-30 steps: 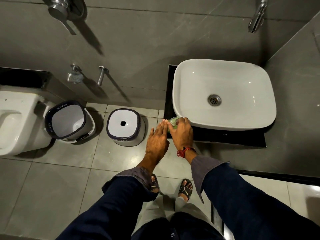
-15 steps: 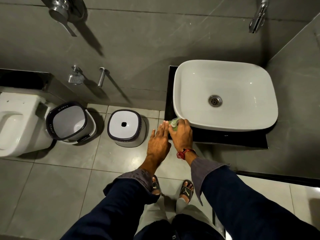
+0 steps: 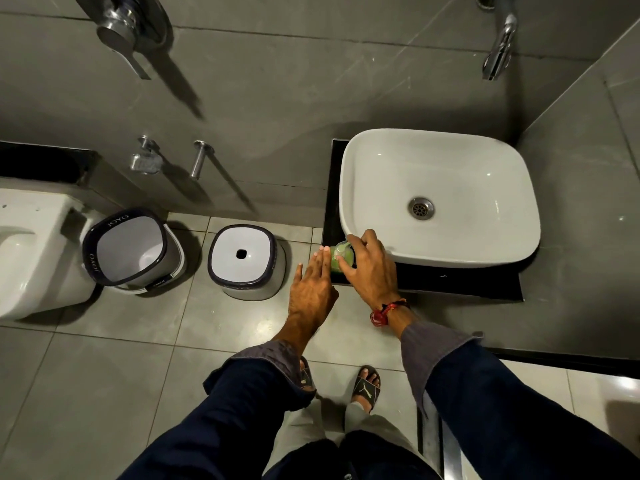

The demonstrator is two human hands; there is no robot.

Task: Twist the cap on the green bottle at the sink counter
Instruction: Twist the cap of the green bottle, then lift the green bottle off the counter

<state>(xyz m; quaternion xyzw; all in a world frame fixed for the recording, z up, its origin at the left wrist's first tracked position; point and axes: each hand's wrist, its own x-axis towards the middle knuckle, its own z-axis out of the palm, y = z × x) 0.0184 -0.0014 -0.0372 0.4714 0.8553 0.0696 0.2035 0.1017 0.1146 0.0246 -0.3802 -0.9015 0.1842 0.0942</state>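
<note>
while hands (image 3: pixel 372 268) grip bottle (image 3: pixel 337 258), basin (image 3: pixel 450 168) crowds.

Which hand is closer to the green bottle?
Right. The right hand wraps the green bottle from above; the left hand stays flat beside it, fingers at its side.

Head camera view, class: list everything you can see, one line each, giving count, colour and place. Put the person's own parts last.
Green bottle: one, green, front left corner of the counter.
Counter: one, black, under the basin.
Basin: one, white, on the counter.
Drain: one, metal, in the basin's middle.
Spout: one, chrome, on the wall above the basin.
Bucket: one, white with dark rim, on the floor by the toilet.
Stool: one, white with dark rim, on the floor right of the bucket.
Toilet: one, white, far left.
Sandals: two, black, on the feet.
Wrist thread: one, red, right wrist.
Left hand: flat, fingers against the bottle.
Right hand: on the bottle's top.
</note>
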